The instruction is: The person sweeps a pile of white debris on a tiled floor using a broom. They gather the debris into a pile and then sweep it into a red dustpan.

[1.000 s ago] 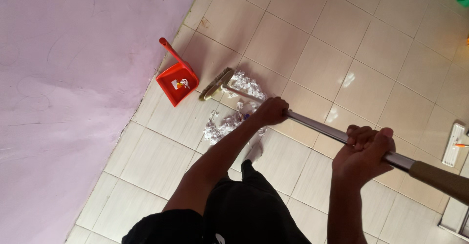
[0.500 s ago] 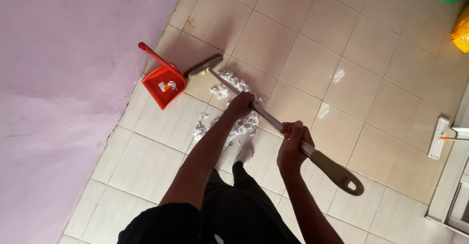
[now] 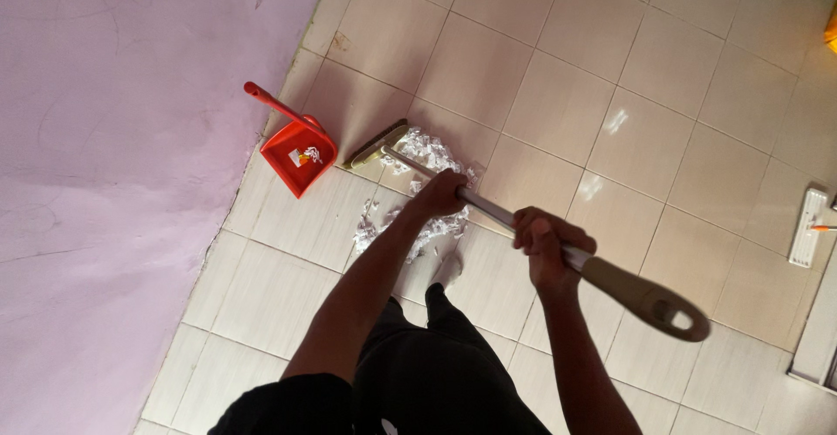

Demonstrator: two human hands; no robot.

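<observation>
Both hands grip a long broom handle (image 3: 497, 215) of grey metal with a brown end grip. My left hand (image 3: 438, 193) holds it low down; my right hand (image 3: 547, 241) holds it higher, near the brown grip. The broom head (image 3: 375, 145) rests on the tiled floor beside a pile of white paper scraps (image 3: 425, 154). More scraps (image 3: 375, 226) lie near my foot. A red dustpan (image 3: 298, 154) with a few scraps in it stands just left of the broom head, next to the pink wall.
A pink wall (image 3: 113, 182) fills the left side. Beige floor tiles (image 3: 610, 78) stretch to the right. A white flat mop head (image 3: 806, 226) lies at the right edge, near a door frame. My dark trousers and one foot (image 3: 446, 271) are below the scraps.
My right hand slid down the handle toward my left hand, baring the brown end grip. The broom head stays beside the dustpan and scraps; the view has shifted slightly.
</observation>
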